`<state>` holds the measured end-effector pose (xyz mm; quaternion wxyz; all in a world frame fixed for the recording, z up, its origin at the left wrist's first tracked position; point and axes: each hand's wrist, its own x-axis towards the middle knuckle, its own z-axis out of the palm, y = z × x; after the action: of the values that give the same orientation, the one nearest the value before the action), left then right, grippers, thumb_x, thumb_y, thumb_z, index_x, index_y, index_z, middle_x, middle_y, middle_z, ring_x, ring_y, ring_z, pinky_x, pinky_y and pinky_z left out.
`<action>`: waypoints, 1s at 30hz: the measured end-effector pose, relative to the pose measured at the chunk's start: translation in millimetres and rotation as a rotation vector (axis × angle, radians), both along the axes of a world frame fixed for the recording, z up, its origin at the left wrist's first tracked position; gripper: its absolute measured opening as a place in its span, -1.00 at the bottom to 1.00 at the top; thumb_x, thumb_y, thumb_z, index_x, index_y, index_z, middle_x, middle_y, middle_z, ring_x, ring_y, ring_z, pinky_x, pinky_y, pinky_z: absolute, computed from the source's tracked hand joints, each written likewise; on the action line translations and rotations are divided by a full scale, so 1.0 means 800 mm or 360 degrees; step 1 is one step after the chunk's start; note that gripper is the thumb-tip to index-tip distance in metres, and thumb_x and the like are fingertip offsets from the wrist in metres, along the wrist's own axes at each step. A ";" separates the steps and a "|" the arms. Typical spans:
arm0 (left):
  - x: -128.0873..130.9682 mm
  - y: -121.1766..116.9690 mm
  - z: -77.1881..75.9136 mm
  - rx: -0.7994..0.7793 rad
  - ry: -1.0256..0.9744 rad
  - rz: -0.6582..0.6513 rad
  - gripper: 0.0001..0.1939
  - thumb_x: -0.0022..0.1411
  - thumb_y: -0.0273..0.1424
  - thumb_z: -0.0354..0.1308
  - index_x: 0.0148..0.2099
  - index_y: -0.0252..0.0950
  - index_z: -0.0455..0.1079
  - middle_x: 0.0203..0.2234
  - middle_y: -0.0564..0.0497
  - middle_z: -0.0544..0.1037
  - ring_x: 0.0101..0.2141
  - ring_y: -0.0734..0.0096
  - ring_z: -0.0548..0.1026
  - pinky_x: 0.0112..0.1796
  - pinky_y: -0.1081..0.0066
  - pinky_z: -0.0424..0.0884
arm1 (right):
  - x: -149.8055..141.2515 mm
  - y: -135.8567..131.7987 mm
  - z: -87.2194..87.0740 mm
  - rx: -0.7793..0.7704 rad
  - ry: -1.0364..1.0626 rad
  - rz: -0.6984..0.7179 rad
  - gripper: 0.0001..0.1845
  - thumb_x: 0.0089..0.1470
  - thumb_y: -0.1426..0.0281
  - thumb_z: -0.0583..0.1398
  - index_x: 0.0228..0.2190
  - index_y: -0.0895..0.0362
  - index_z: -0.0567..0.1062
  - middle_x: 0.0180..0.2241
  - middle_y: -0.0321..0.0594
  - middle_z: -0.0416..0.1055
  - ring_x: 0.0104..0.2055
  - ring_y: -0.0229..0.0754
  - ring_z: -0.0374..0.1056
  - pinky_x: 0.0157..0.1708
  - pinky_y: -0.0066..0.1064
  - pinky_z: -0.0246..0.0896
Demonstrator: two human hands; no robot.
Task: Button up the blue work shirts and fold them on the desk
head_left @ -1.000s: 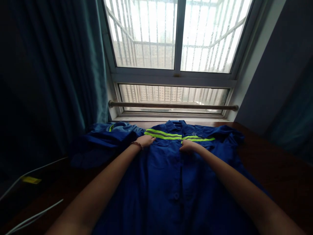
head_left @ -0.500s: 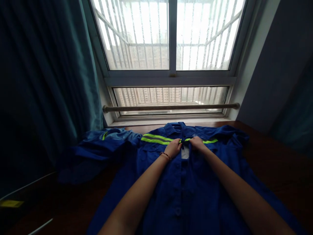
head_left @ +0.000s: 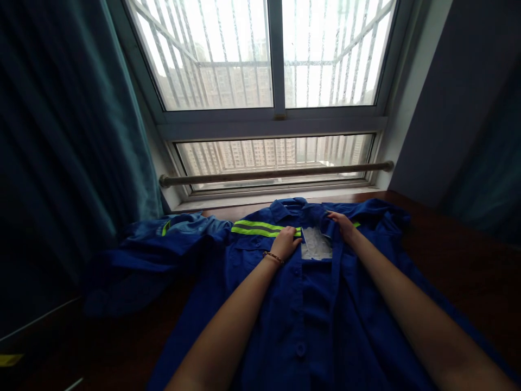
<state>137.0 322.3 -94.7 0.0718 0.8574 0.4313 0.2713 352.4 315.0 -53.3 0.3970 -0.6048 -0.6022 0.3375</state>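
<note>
A blue work jacket [head_left: 260, 304] lies spread out front side up, its collar toward the window. A yellow-green reflective stripe [head_left: 256, 228] with a grey middle crosses its chest. My left hand [head_left: 285, 244], with a beaded bracelet [head_left: 273, 257] at the wrist, is closed on the front edge by the stripe. My right hand [head_left: 342, 225] pinches the opposite front edge and holds it folded back to the right. Between the hands a whitish inner patch [head_left: 316, 244] shows. Lower down, a round button [head_left: 300, 349] sits on the placket.
More blue clothing [head_left: 163, 250] with a bit of yellow-green stripe lies crumpled at the left. A dark brown wooden surface [head_left: 439, 255] carries everything. Behind stand a barred window and a horizontal rail [head_left: 277, 174]. A teal curtain [head_left: 134, 163] hangs at the left.
My right hand has moved right, drawing its jacket edge away from the left one. The gap has widened and more of the whitish patch shows. My left hand stays by the stripe.
</note>
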 end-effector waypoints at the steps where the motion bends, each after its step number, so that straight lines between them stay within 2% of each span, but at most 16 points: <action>1: 0.000 0.000 0.000 -0.0028 -0.0050 -0.0030 -0.78 0.10 -0.35 0.07 -0.19 -0.35 0.32 -0.23 -0.14 0.41 -0.17 0.24 0.35 -0.12 0.34 0.25 | -0.018 -0.002 -0.001 0.0029 -0.0076 0.0048 -0.67 0.06 0.46 -0.07 -0.26 0.25 0.44 -0.44 -0.17 0.43 -0.37 -0.22 0.34 -0.29 -0.44 0.22; 4: 0.000 -0.001 0.000 -0.0128 -0.0172 -0.0086 -0.81 0.08 -0.48 0.01 -0.23 -0.37 0.36 -0.23 -0.16 0.42 -0.15 0.23 0.34 -0.09 0.31 0.22 | -0.076 -0.015 -0.013 0.0107 -0.0424 0.0129 -0.73 0.00 0.37 0.05 -0.31 0.20 0.48 -0.38 -0.17 0.45 -0.28 -0.15 0.33 -0.20 -0.39 0.17; 7: -0.001 0.002 0.001 -0.0220 -0.0227 -0.0102 -0.81 0.03 -0.55 -0.02 -0.31 -0.37 0.39 -0.25 -0.16 0.44 -0.16 0.23 0.35 -0.08 0.31 0.22 | -0.119 -0.037 -0.026 0.0178 -0.0740 0.0017 -0.71 0.01 0.35 0.05 -0.32 0.26 0.47 -0.28 0.02 0.40 -0.18 0.00 0.29 -0.14 -0.24 0.12; 10: -0.006 0.010 0.006 -0.0376 -0.0295 -0.0164 -0.78 -0.03 -0.55 0.01 -0.31 -0.34 0.42 -0.31 -0.06 0.49 -0.23 0.29 0.39 -0.16 0.37 0.29 | -0.142 -0.061 -0.030 0.0236 -0.0983 -0.0083 -0.68 0.05 0.44 -0.02 -0.27 0.37 0.44 -0.23 0.17 0.33 -0.19 0.06 0.28 -0.19 -0.20 0.15; 15: -0.010 0.020 0.011 -0.0574 -0.0447 -0.0162 -0.80 0.00 -0.49 -0.01 -0.37 -0.37 0.44 -0.51 0.02 0.50 -0.42 0.39 0.42 -0.38 0.49 0.31 | -0.163 -0.085 -0.026 0.0387 -0.1534 0.0004 -0.64 0.02 0.62 -0.08 -0.20 0.39 0.40 -0.22 0.16 0.30 -0.21 -0.02 0.28 -0.30 -0.34 0.22; 19: -0.008 0.021 0.007 -0.0530 -0.0556 -0.0030 -0.84 -0.03 -0.41 0.06 -0.56 -0.37 0.37 -0.68 0.08 0.37 -0.55 0.47 0.30 -0.51 0.52 0.17 | -0.168 -0.087 -0.019 0.0357 -0.1512 0.0106 -0.63 0.01 0.65 -0.08 -0.20 0.40 0.42 -0.22 0.17 0.32 -0.19 -0.02 0.28 -0.25 -0.33 0.21; 21: -0.007 0.023 0.004 -0.0515 -0.0613 0.0023 -0.79 -0.02 -0.38 0.06 -0.63 -0.36 0.30 -0.74 0.12 0.26 -0.60 0.52 0.22 -0.55 0.52 0.09 | -0.161 -0.081 -0.012 0.0309 -0.1480 0.0179 -0.64 0.00 0.65 -0.06 -0.23 0.39 0.43 -0.26 0.15 0.35 -0.23 -0.03 0.31 -0.27 -0.32 0.20; 23: -0.008 0.025 0.003 -0.0530 -0.0676 0.0053 -0.72 0.02 -0.33 0.04 -0.66 -0.34 0.24 -0.77 0.14 0.18 -0.63 0.55 0.15 -0.59 0.52 0.03 | -0.145 -0.070 -0.004 0.0252 -0.1430 0.0310 -0.71 -0.04 0.61 0.02 -0.30 0.35 0.48 -0.33 0.06 0.40 -0.29 -0.07 0.33 -0.31 -0.36 0.20; 25: -0.008 0.028 0.002 -0.0562 -0.0737 0.0061 -0.67 0.06 -0.28 0.01 -0.67 -0.33 0.20 -0.78 0.15 0.14 -0.66 0.57 0.11 -0.62 0.52 -0.01 | -0.121 -0.055 0.004 0.0183 -0.1364 0.0517 -0.81 -0.11 0.53 0.15 -0.38 0.26 0.51 -0.43 -0.11 0.43 -0.37 -0.15 0.34 -0.37 -0.46 0.20; 28: -0.008 0.029 0.001 -0.0625 -0.0807 0.0036 -0.65 0.08 -0.25 -0.01 -0.65 -0.33 0.20 -0.78 0.14 0.18 -0.68 0.58 0.13 -0.63 0.53 0.01 | -0.084 -0.033 0.003 -0.0047 -0.0933 0.0934 -0.81 -0.13 0.36 0.21 -0.41 0.19 0.53 -0.51 -0.26 0.43 -0.46 -0.28 0.32 -0.48 -0.56 0.17; 30: -0.007 0.030 0.000 -0.0664 -0.0843 0.0020 -0.67 0.09 -0.25 -0.02 -0.62 -0.33 0.22 -0.76 0.12 0.25 -0.68 0.57 0.17 -0.63 0.53 0.04 | -0.066 -0.022 -0.006 -0.0207 -0.0494 0.1006 -0.72 -0.07 0.27 0.17 -0.39 0.22 0.52 -0.53 -0.26 0.42 -0.48 -0.29 0.32 -0.51 -0.56 0.16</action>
<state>131.2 346.4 -94.8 0.3536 0.7214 0.4492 0.3910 299.7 297.3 -58.3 0.1374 -0.4567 -0.7899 0.3854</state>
